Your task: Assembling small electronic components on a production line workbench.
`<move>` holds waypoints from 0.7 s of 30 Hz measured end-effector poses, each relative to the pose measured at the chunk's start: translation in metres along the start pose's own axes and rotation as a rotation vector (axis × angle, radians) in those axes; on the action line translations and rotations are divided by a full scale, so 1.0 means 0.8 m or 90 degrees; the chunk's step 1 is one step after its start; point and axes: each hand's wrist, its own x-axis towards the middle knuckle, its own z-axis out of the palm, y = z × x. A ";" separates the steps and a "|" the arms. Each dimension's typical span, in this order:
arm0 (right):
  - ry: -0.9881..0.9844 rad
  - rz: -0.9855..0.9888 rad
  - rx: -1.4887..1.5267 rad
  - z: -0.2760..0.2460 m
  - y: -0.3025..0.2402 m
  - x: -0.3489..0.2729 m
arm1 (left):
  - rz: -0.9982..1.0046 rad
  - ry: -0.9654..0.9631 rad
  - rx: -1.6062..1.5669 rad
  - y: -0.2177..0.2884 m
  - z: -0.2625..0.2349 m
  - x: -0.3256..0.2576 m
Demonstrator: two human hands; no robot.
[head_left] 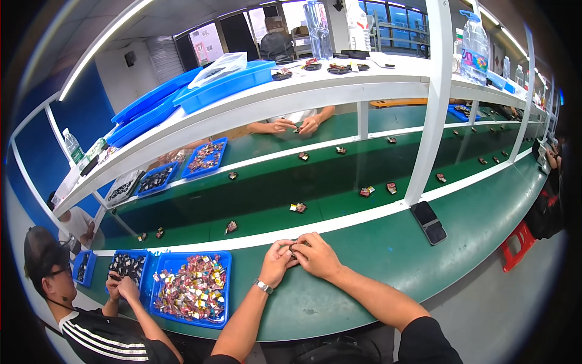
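My left hand (277,261) and my right hand (316,255) meet over the near edge of the green bench (364,255), fingertips pinched together on one small dark part (295,247) that is mostly hidden by the fingers. A watch sits on my left wrist. To my left a blue tray (225,285) holds several small red, gold and silver parts.
A dark phone (429,222) lies on the bench to the right. Small parts (297,207) ride the green conveyor belt behind. A person at lower left has both hands at a blue tray of dark parts (143,273). Another person's hands (295,125) work across the belt. A white upright (427,121) stands right of centre.
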 end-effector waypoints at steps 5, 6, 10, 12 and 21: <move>-0.052 -0.031 -0.088 -0.002 0.000 -0.004 | -0.002 -0.011 -0.007 0.001 0.002 0.001; -0.053 -0.031 -0.088 0.000 0.001 -0.005 | -0.003 -0.011 -0.007 0.000 0.002 0.001; -0.018 -0.093 -0.129 0.003 0.002 -0.003 | 0.004 -0.006 -0.011 0.000 0.002 0.000; -0.009 -0.108 -0.138 0.003 0.001 -0.003 | 0.003 -0.007 -0.007 0.001 0.002 -0.001; -0.004 -0.084 -0.156 0.013 0.011 -0.015 | 0.001 0.004 0.008 -0.005 0.006 0.005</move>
